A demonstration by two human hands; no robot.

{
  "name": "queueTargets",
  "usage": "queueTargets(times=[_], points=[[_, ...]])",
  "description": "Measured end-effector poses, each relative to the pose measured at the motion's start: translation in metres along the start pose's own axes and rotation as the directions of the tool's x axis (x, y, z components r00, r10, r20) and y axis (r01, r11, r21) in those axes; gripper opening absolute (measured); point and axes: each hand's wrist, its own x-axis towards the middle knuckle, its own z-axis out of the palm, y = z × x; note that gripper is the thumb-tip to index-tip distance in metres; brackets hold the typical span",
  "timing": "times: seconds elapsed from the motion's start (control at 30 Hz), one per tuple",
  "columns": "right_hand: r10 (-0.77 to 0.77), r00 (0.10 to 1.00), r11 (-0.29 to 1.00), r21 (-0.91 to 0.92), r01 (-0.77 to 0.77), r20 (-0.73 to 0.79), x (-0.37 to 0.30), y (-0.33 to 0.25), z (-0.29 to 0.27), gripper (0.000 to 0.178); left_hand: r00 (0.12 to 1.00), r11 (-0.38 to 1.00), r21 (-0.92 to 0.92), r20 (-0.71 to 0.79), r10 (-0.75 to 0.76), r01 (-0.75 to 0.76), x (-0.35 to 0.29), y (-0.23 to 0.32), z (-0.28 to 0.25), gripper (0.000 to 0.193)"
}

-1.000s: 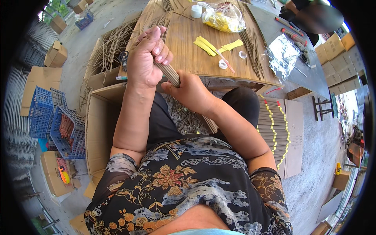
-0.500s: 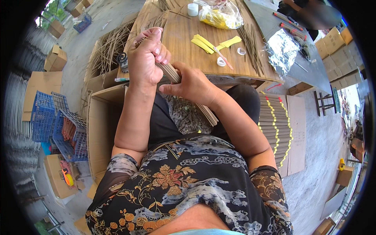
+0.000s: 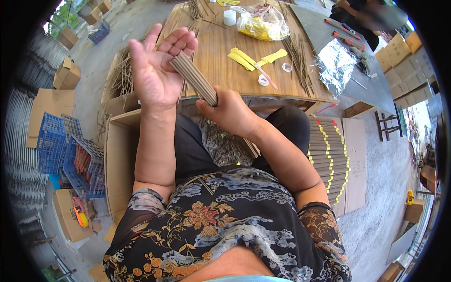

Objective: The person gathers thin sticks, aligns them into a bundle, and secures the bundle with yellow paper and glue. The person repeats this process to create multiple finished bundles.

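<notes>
Within clasping right fingers (image 3: 223, 96) slants the stick bundle (image 3: 196, 80), its top perhaps touching the spread left fingers (image 3: 174, 41).

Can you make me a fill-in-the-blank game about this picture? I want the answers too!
1. The right hand grips a bundle of thin brown ____.
2. The left hand is not closed in a fist; it is ____.
3. The clear plastic bag on the wooden table holds something mostly coloured ____.
4. The plastic crates on the left side of the picture are coloured ____.

Missing words: sticks; open; yellow; blue.
</notes>
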Motion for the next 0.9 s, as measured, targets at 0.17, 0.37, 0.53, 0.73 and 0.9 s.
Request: queueTargets(times=[0.17,0.37,0.53,0.73,0.9], points=[[-0.058,0.985,0.986,-0.163,0.032,-0.163,0.003,-0.002,0.002,0.022,1.000,0.980,0.198,-0.023,-0.015,0.019,-0.021,-0.016,-0.014,0.059],[-0.189,0.960,0.925,-0.366,0.102,-0.208,0.003,0.011,0.013,0.019,0.973,0.909,0.399,-0.228,-0.026,0.118,-0.017,-0.022,0.001,0.032],[-0.060,0.998,0.998,-0.007,0.060,-0.001,-0.001,-0.007,0.008,0.021,0.966,0.961,0.100,-0.001,-0.259,0.258,-0.010,-0.011,-0.006,0.022],[-0.175,0.955,0.905,-0.421,0.060,-0.240,0.006,0.022,0.015,0.024,0.934,0.952,0.263,-0.352,-0.058,0.158,-0.007,-0.030,0.000,0.016],[-0.112,0.983,0.969,-0.235,0.076,-0.147,0.005,0.016,0.011,0.028,0.976,0.969,0.192,-0.180,-0.121,0.156,-0.009,-0.024,-0.002,0.015]])
